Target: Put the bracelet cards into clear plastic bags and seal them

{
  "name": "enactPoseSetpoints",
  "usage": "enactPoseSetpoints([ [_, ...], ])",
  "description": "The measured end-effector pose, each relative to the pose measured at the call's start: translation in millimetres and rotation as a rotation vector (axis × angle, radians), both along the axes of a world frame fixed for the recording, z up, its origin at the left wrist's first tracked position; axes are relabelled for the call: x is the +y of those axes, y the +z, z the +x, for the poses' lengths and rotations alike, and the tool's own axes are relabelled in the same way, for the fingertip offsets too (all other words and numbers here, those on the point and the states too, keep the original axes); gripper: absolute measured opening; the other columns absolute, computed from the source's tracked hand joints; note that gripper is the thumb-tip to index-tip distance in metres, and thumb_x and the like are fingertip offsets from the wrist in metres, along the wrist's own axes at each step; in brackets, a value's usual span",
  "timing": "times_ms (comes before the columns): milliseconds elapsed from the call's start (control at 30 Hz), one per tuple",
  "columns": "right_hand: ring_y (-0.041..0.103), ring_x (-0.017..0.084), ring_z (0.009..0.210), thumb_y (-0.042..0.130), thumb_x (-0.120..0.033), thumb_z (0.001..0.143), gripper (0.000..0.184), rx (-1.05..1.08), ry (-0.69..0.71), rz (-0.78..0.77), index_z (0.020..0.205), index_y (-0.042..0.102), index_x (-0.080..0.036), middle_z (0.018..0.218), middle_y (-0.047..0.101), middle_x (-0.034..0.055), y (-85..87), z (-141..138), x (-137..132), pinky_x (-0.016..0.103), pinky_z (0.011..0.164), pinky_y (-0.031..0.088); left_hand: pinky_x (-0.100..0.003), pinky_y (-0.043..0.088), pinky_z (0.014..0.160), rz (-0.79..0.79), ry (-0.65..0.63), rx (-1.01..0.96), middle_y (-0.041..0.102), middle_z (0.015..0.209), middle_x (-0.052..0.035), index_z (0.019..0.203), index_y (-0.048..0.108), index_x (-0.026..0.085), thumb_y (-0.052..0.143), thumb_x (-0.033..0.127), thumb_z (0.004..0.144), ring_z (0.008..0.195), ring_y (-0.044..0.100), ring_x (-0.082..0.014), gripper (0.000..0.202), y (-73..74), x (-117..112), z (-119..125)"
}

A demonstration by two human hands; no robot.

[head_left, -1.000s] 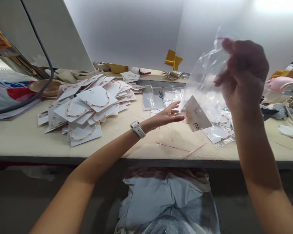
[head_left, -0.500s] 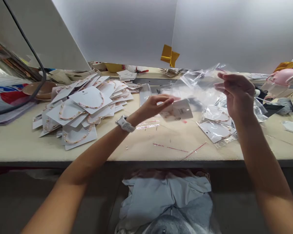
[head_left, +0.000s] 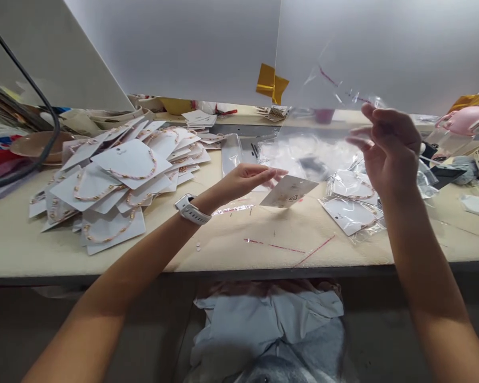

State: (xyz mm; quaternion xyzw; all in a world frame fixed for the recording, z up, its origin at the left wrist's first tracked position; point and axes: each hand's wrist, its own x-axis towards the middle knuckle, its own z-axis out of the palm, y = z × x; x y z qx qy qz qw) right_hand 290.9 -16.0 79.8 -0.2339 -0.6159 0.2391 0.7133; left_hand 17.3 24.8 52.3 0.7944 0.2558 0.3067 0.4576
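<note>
My left hand (head_left: 247, 182), with a white watch (head_left: 192, 209) at its wrist, pinches a jewelry card (head_left: 289, 191) by its left edge above the table. The card is tilted and turned so its printed back shows; whatever is on its other side is hidden. Raised higher at the right, my right hand (head_left: 395, 146) grips a clear plastic bag (head_left: 311, 125) by its top corner. A broken pink line runs along the bag's upper edge. Below that hand lie bagged bracelet cards (head_left: 349, 215). Thin pink strips (head_left: 285, 248) lie on the tabletop nearer me.
A large heap of bracelet cards (head_left: 130, 162) covers the left of the table (head_left: 223, 255). Behind it sits a brown bowl (head_left: 35, 146), near a dark cable (head_left: 51, 114). Clear bags (head_left: 271, 151) lie at the back middle. A pink-lidded bottle (head_left: 465, 122) stands far right.
The plastic bag has gone from crumpled to spread out, its pink-lined edge higher. The card has tilted in my left hand. The view has shifted slightly.
</note>
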Motion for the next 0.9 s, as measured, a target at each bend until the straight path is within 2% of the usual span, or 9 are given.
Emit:
enactPoseSetpoints([
  [100,0.069,0.008,0.067,0.072,-0.02,0.073,0.025,0.007,-0.005,-0.075,0.095,0.074,-0.031,0.105,0.072,-0.0086,7.2,-6.3,-7.4,0.017,0.052,0.06,-0.022,0.056,0.073,-0.179,-0.063,-0.122,0.072,0.095,-0.0057,0.11,0.071,0.02,0.061,0.043,0.089,0.082,0.067,-0.0127,0.033,-5.3,1.0,-0.5],
  [200,0.07,0.007,0.068,0.066,-0.014,0.077,0.032,0.012,-0.009,-0.089,0.102,0.073,-0.032,0.113,0.07,-0.0077,22.2,-13.3,-14.2,0.013,0.048,0.057,-0.023,0.058,0.063,-0.354,-0.186,-0.191,0.07,0.089,-0.0035,0.107,0.071,0.021,0.062,0.043,0.088,0.078,0.067,-0.0135,0.03,-7.3,-0.2,-2.1],
  [267,0.07,0.007,0.067,0.062,-0.009,0.076,0.034,0.012,-0.023,-0.137,0.1,0.074,-0.029,0.111,0.07,-0.0054,30.0,-16.9,-13.1,0.011,0.046,0.055,-0.022,0.058,0.058,-0.436,-0.261,-0.198,0.069,0.085,-0.0025,0.095,0.072,0.02,0.062,0.043,0.088,0.075,0.068,-0.0137,0.026,-9.0,-0.6,-2.8],
  [333,0.069,0.008,0.063,0.06,-0.007,0.073,0.032,-0.002,-0.036,-0.257,0.094,0.076,-0.025,0.104,0.073,-0.0021,30.2,-20.1,-6.3,0.012,0.046,0.055,-0.022,0.058,0.063,-0.458,-0.335,-0.169,0.069,0.085,-0.0033,0.084,0.071,0.018,0.066,0.044,0.085,0.079,0.068,-0.0148,0.026,-13.2,1.5,-2.7],
  [400,0.066,0.008,0.058,0.062,-0.01,0.07,0.025,-0.025,-0.025,-0.386,0.086,0.076,-0.023,0.095,0.074,-0.0008,20.5,-23.7,3.6,0.014,0.046,0.056,-0.026,0.058,0.076,-0.46,-0.391,-0.14,0.07,0.098,-0.0052,0.093,0.071,0.019,0.072,0.046,0.08,0.092,0.068,-0.0177,0.03,-20.8,6.5,-1.2],
  [500,0.065,0.009,0.056,0.063,-0.014,0.068,0.022,-0.111,0.065,-0.52,0.084,0.075,-0.023,0.092,0.074,-0.0021,-5.7,-30.4,15.8,0.021,0.051,0.058,-0.032,0.054,0.091,-0.514,-0.352,-0.222,0.064,0.123,-0.007,0.125,0.058,0.027,0.075,0.05,0.076,0.106,0.065,-0.0206,0.057,-34.9,14.3,3.2],
  [633,0.067,0.011,0.064,0.063,-0.018,0.072,0.032,-0.351,0.099,-0.657,0.102,0.072,-0.022,0.098,0.073,0.0004,-37.8,-35.7,22.5,0.027,0.063,0.06,-0.03,0.054,0.087,-0.523,-0.171,-0.257,0.069,0.114,-0.0093,0.125,0.058,0.021,0.066,0.046,0.086,0.089,0.069,-0.0152,0.047,-48.0,16.8,7.5],
  [767,0.066,0.014,0.068,0.056,-0.02,0.078,0.035,-0.447,-0.109,-0.616,0.111,0.066,-0.02,0.101,0.07,0.0046,-58.2,-32.0,28.9,0.034,0.068,0.059,-0.025,0.055,0.081,-0.49,-0.094,-0.177,0.072,0.105,-0.0077,0.118,0.061,0.018,0.063,0.035,0.09,0.084,0.069,-0.0118,0.033,-52.5,14.2,6.5],
  [900,0.06,0.03,0.108,0.06,-0.021,0.075,0.038,-0.695,-0.585,-0.245,0.113,0.063,-0.021,0.117,0.063,0.0097,-70.3,-35.4,26.7,0.054,0.093,0.048,-0.026,0.055,0.08,-0.523,-0.025,-0.189,0.073,0.099,-0.0063,0.127,0.052,0.02,0.061,0.023,0.091,0.081,0.069,-0.0116,0.038,-53.3,6.2,6.7],
])
